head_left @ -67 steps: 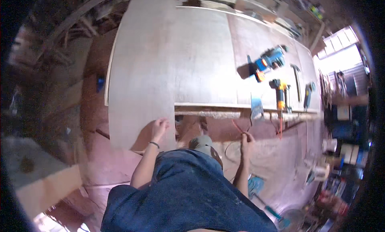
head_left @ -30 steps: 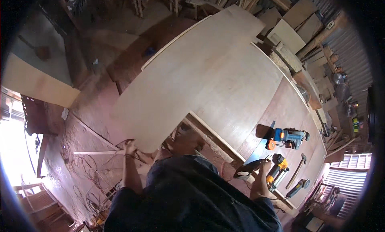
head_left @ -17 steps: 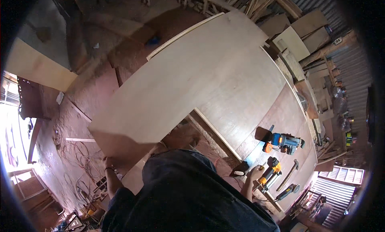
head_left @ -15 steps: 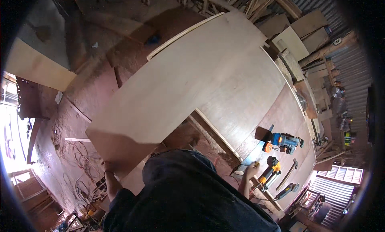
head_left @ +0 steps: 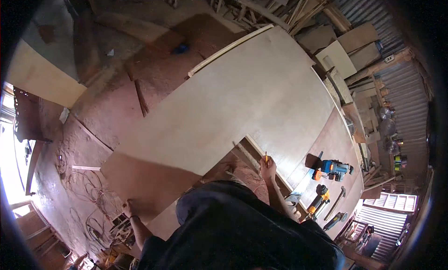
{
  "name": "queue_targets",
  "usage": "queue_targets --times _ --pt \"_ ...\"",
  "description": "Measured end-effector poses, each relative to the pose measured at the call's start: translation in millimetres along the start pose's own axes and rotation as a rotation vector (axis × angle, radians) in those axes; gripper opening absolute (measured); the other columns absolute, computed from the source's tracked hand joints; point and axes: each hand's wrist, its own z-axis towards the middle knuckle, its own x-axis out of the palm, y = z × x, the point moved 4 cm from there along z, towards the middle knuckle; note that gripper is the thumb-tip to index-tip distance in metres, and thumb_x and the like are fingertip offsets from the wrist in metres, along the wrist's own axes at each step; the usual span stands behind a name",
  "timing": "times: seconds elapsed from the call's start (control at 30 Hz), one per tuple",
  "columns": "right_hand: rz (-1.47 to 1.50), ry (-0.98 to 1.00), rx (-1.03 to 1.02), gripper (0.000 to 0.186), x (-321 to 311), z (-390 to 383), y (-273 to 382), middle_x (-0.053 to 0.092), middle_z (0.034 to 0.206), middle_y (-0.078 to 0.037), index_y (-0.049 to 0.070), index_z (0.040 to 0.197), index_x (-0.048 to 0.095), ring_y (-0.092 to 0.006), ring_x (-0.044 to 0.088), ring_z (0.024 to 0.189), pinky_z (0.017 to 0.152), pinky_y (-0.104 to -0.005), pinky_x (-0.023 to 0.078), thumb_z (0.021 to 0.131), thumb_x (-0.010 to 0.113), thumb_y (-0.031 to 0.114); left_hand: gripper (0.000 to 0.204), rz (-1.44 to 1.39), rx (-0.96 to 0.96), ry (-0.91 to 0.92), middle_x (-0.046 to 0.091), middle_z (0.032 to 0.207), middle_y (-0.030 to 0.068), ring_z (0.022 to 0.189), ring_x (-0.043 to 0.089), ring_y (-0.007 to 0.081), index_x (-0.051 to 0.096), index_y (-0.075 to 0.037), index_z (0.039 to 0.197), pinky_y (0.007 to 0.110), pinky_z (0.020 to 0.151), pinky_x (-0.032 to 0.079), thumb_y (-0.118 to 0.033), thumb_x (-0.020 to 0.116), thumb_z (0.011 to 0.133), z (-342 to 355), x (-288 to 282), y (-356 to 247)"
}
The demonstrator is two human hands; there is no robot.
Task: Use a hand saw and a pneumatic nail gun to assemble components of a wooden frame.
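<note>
A large pale plywood sheet (head_left: 196,111) lies across the work surface and overhangs at the left. My left hand (head_left: 128,208) is closed on its near left edge. In my right hand (head_left: 268,169) a yellow pencil (head_left: 266,157) stands upright, its upper end showing above the fingers. That hand is beside a wooden strip (head_left: 254,145) at the edge of the gap by my body. A blue power tool (head_left: 333,169), a yellow-and-black power tool (head_left: 319,202), a hammer (head_left: 335,203) and an angle grinder (head_left: 335,220) lie to its right.
Coiled cords (head_left: 93,195) spread over the dusty floor at the left. Another board (head_left: 44,76) leans at the far left. Stacked offcuts (head_left: 336,60) stand along the corrugated metal wall (head_left: 406,97) on the right. A wooden strip (head_left: 228,50) runs along the sheet's far edge.
My right hand has moved up and left from beside the yellow power tool to the gap's edge, with the pencil now showing in it. My left hand stays at the sheet's edge. The view has shifted slightly.
</note>
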Motion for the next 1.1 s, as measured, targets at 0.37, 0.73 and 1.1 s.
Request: queue_targets --times 0.37,0.73,1.1 --pt "-0.266 0.167 -0.184 0.025 75.2 -42.2 82.3 0.057 0.058 -0.013 0.001 0.084 0.062 -0.0221 0.06 0.055 0.052 -0.0351 0.045 0.086 0.06 0.027 0.037 -0.394 0.126 -0.038 0.048 0.073 0.0014 0.069 0.045 0.0153 0.05 -0.003 0.086 0.031 0.065 0.041 -0.033 0.07 0.083 -9.0 65.7 -96.8" --pt "-0.347 0.151 -0.218 0.029 81.7 146.8 133.1 0.056 0.06 -0.016 0.0 0.074 0.061 -0.0211 0.06 0.056 0.05 -0.0373 0.043 0.089 0.059 0.024 0.028 -0.22 0.196 0.117 0.058 0.083 0.0031 0.075 0.052 0.0133 0.056 -0.001 0.102 0.029 0.067 0.044 -0.022 0.066 0.087 -61.1 132.4 -198.7" --pt "-0.591 -0.156 -0.611 0.034 197.9 599.4 287.1 0.064 0.093 -0.017 0.003 0.1 0.063 -0.0339 0.062 0.086 0.073 -0.0442 0.051 0.083 0.062 0.033 0.05 -0.219 -0.006 0.088 0.053 0.122 0.0137 0.104 0.054 0.0222 0.037 0.001 0.134 0.035 0.088 0.046 -0.015 0.054 0.09 -96.4 175.1 -167.8"
